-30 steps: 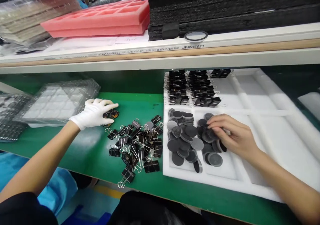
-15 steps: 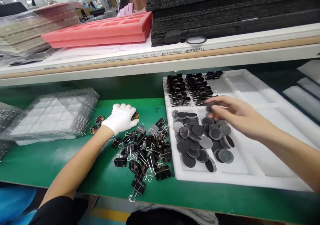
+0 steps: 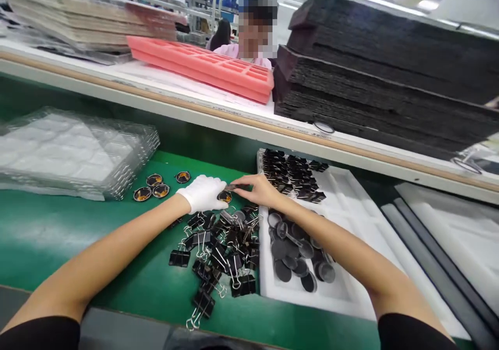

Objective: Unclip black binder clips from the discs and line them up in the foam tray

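Note:
My left hand point(image 3: 205, 194), in a white glove, is closed at the fingertips on a round black-rimmed part point(image 3: 225, 197) with orange inside, low over the green bench. From the right, my bare right hand point(image 3: 258, 190) pinches a thin dark disc point(image 3: 231, 187) at the part's upper edge. Whether disc and part touch I cannot tell. Several similar round parts point(image 3: 160, 190) lie left of the glove. Just below both hands spreads a pile of black binder clips point(image 3: 212, 254). Under my right forearm, many dark discs point(image 3: 290, 259) lie in a white foam tray point(image 3: 323, 304).
Rows of binder clips point(image 3: 296, 176) fill the tray's far left compartments. Stacked clear plastic trays point(image 3: 78, 158) stand on the left. A shelf point(image 3: 187, 108) crosses behind, bearing pink foam point(image 3: 202, 72) and a black foam stack point(image 3: 374, 75). A person point(image 3: 245, 51) sits beyond it.
My right hand has moved left from above the tray to my gloved hand, bringing a dark disc. The gloved hand now holds a round part. The camera view has tilted.

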`<state>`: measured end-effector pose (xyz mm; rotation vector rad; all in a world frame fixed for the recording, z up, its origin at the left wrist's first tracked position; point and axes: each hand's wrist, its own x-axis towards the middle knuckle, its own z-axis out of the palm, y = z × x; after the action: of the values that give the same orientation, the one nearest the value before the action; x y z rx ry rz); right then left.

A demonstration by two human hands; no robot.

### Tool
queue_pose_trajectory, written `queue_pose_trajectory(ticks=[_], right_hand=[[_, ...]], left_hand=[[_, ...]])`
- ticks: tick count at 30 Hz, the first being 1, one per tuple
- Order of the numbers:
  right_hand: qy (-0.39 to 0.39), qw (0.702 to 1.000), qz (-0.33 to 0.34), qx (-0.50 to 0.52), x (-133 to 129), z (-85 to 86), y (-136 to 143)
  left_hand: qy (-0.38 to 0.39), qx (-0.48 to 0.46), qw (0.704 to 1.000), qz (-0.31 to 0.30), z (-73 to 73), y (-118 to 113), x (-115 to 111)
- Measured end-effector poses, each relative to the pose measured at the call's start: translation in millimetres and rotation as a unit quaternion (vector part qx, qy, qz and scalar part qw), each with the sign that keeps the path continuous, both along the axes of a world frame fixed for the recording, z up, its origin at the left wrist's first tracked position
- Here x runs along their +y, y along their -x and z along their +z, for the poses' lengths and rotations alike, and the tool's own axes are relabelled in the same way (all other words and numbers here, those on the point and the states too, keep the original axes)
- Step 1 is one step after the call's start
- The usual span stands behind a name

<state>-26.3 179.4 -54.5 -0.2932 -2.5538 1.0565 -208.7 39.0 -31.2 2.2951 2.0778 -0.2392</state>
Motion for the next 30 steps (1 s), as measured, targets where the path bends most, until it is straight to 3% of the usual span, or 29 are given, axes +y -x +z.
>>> queue_pose_trajectory(ticks=[2, 5, 7, 10, 14, 17, 20, 25, 30], right_hand=[[0.084, 0.995, -0.024, -0.043, 2, -3.3, 3], [0.17, 0.98, -0.006, -0.104, 5, -11.2, 8], [0.133, 0.982, 0.002, -0.132, 5, -17.2, 15], [-0.014, 0.985, -0.039, -0.168, 0, -18.2, 25], [-0.133, 0.97, -0.072, -0.189, -8, 7.9, 11], [-0.165, 0.965, 0.034, -0.203, -5, 34.7, -20], [-0.175, 0.945, 0.14, -0.237, 2, 47.1, -45], [-0.165, 0.956, 0.179, -0.162, 16, 36.7, -41], [-0.184, 0.96, 0.199, -0.074, 34, 24.3, -17]], left_hand=[[-0.003, -0.016, 1.0, 0.005, -1.3, 2, 1], [-0.005, -0.032, 0.999, 0.01, -2.7, 1, 2], [0.002, -0.04, 0.999, 0.017, -2.4, 0, 3], [0.008, -0.041, 0.999, 0.029, -1.8, -2, 2], [-0.002, -0.028, 0.999, 0.033, -4.3, -3, 0], [-0.015, -0.01, 0.999, 0.03, -7.0, -4, -3], [-0.027, 0.008, 0.998, 0.058, -7.4, -5, -3], [-0.011, 0.015, 0.994, 0.109, -3.2, 1, -4], [0.033, -0.008, 0.999, 0.039, 3.0, 19, -6]])
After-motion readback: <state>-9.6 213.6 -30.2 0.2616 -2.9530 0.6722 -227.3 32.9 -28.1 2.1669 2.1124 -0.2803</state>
